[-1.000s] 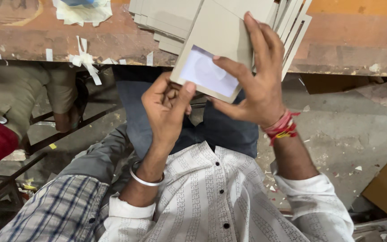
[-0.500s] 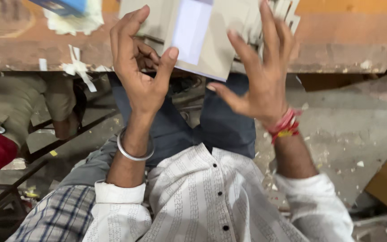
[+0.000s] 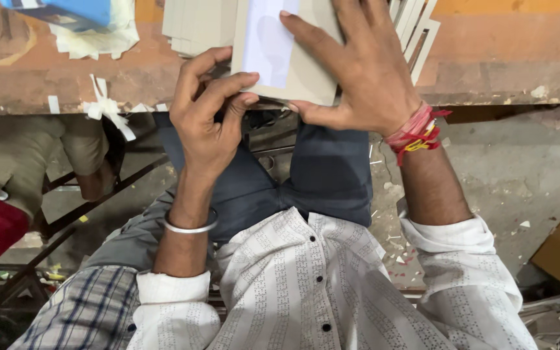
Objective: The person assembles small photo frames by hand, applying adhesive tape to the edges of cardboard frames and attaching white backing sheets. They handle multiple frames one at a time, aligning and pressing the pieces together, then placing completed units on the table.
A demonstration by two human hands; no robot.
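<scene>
Left hand (image 3: pixel 210 123) pinching near-left corner of flat grey cardboard piece with white panel (image 3: pixel 280 55). Right hand (image 3: pixel 358 78) spread flat on top, pressing it (fingers splayed, not curled) at near edge of worn wooden table (image 3: pixel 500 65). Grey card stack (image 3: pixel 196 26) farther back.

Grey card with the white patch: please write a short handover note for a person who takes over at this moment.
Left hand: fingertips pinch the near left edge of the grey card.
Right hand: lies flat on the card, pressing it onto the table edge.
White patch sits on the card's face.
More grey cards are stacked behind.
Done: card held on the table. How many cards remain cannot be told.
</scene>
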